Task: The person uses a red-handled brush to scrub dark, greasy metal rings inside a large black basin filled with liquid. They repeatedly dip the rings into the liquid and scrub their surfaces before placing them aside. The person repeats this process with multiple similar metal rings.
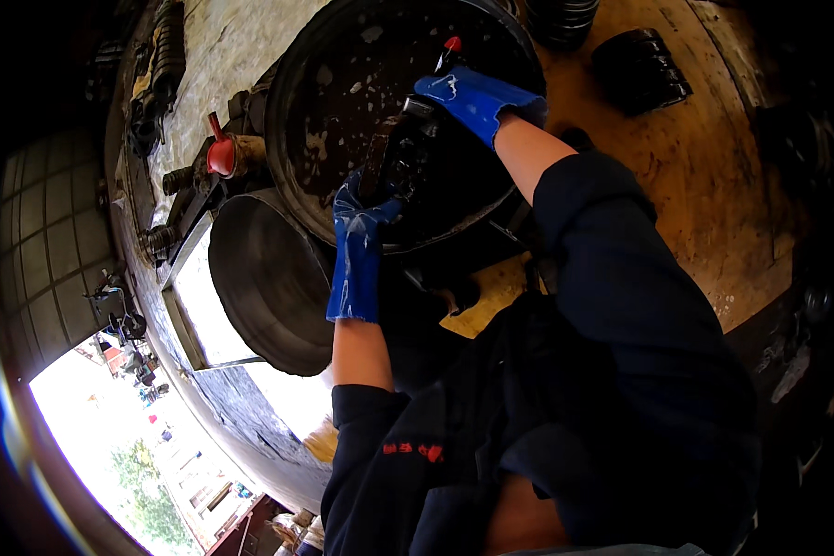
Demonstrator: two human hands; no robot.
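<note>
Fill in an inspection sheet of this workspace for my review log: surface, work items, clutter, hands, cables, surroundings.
Surface: brown surface, blotchy.
Work items: dark part, wet-looking, over a dark round basin with pale flecks.
Clutter: grey metal tub; red handled vessel; ribbed black cylinder.
Hands: both blue-gloved; left hand appears to grip the part's lower end; right hand is by its upper end, grip unclear.
Cables: nothing seen.
Surroundings: bright opening, lower left.

Left of centre on my remote feed I see a round grey metal tub, and, above it, a red scoop with its handle pointing up. At upper right I note a black ribbed cylinder on a brown floor. Far left: a grey panelled wall; below it, green foliage outdoors in bright light.
</note>
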